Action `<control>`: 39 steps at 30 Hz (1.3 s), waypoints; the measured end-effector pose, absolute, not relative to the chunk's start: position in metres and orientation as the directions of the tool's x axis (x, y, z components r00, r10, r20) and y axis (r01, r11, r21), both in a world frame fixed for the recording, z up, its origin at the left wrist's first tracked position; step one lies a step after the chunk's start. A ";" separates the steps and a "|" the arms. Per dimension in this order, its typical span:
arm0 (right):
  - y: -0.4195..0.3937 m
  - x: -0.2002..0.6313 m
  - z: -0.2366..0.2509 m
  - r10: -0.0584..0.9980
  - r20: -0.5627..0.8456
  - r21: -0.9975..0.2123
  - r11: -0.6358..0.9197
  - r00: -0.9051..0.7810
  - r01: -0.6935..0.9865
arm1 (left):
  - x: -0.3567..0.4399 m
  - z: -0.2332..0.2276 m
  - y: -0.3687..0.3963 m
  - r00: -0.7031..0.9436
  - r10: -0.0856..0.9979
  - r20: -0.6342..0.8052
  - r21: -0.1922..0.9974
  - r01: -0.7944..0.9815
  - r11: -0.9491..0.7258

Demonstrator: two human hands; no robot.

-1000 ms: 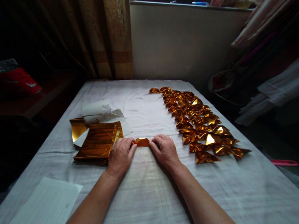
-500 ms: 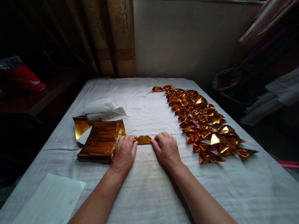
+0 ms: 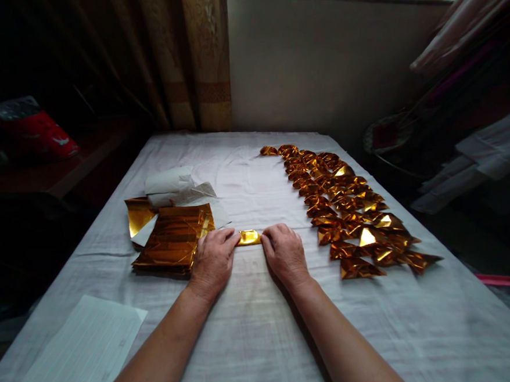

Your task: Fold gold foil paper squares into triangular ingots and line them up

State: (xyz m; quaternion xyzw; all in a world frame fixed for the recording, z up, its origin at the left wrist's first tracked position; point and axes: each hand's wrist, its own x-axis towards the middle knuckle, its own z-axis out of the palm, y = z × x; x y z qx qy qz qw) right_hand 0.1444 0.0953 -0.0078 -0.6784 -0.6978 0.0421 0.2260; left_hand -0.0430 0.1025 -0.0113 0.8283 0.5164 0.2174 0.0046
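Between my two hands lies a small folded piece of gold foil paper [image 3: 249, 237], a narrow strip catching bright light. My left hand [image 3: 214, 255] grips its left end, fingers closed; my right hand [image 3: 285, 250] pinches the right end. Just left of my left hand, touching or nearly so, is a stack of flat gold foil sheets [image 3: 166, 238]. To the right of my right hand stand rows of folded gold foil pieces [image 3: 343, 208] with pointed ends. The fingertips are partly hidden behind the knuckles.
Crumpled white paper [image 3: 169, 179] lies behind the stack. A lined paper sheet [image 3: 78, 354] is at the near left of the cloth-covered table [image 3: 249, 354]. A red container [image 3: 44, 136] stands on a side surface. Clothes [image 3: 487, 145] hang at the right; a curtain [image 3: 206, 55] hangs behind.
The foil strip has tilted between my fingers, turning from dull to brightly reflecting. Both hands have shifted very slightly and keep hold of its ends.
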 end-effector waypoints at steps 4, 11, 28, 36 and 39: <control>0.089 0.145 -0.009 0.916 0.374 -0.337 0.278 -0.144 0.900 | -0.042 -0.011 0.103 0.363 0.863 0.350 0.237 0.857 -0.457; 0.073 0.139 0.000 0.874 0.137 -0.258 0.486 -0.466 0.835 | -0.042 -0.012 0.102 0.342 0.867 0.362 0.249 0.861 -0.444; 0.064 0.148 -0.006 0.958 0.033 -0.210 0.287 -0.286 0.935 | -0.037 -0.001 0.091 0.575 0.777 0.259 0.226 0.746 -0.627; 0.065 0.148 -0.005 0.958 0.028 -0.229 0.284 -0.285 0.931 | -0.037 -0.005 0.086 0.580 0.801 0.150 0.185 0.779 -0.599; 0.064 0.148 -0.005 0.959 0.025 -0.241 0.279 -0.281 0.930 | -0.038 -0.007 0.082 0.541 0.824 0.169 0.147 0.812 -0.564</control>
